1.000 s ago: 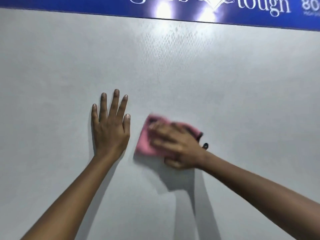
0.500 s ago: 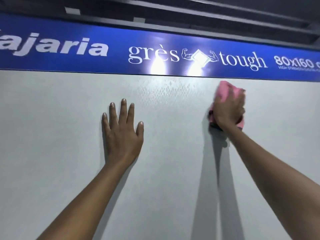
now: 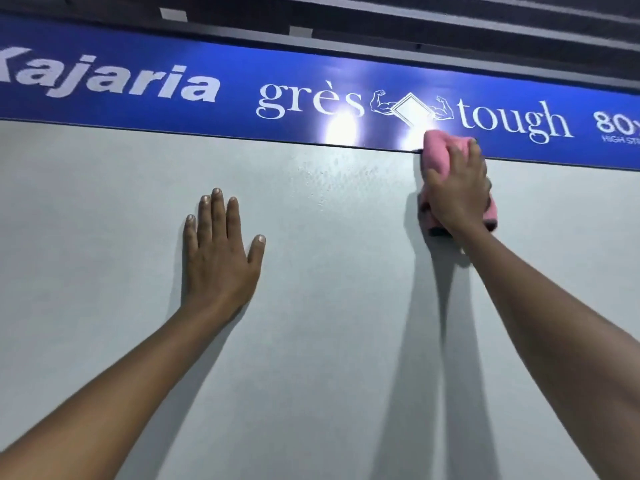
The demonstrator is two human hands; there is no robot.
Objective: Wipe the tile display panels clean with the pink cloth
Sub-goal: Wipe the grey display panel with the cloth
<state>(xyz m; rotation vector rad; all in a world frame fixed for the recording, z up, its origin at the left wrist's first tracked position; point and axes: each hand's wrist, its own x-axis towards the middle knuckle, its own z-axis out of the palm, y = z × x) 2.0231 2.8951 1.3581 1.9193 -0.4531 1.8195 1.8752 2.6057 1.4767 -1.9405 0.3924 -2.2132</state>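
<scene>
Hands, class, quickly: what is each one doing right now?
Left hand: open, flat against the grey tile panel, holding nothing.
Right hand: closed around the pink cloth, pressing it at the panel's top edge.

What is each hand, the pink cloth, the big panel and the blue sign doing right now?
left hand: flat on the panel, fingers straight.
right hand: holds the cloth against the panel.
pink cloth: bunched up, at the sign's lower edge.
tile panel: upright, pale.
blue sign: above the panel, glare on it.
</scene>
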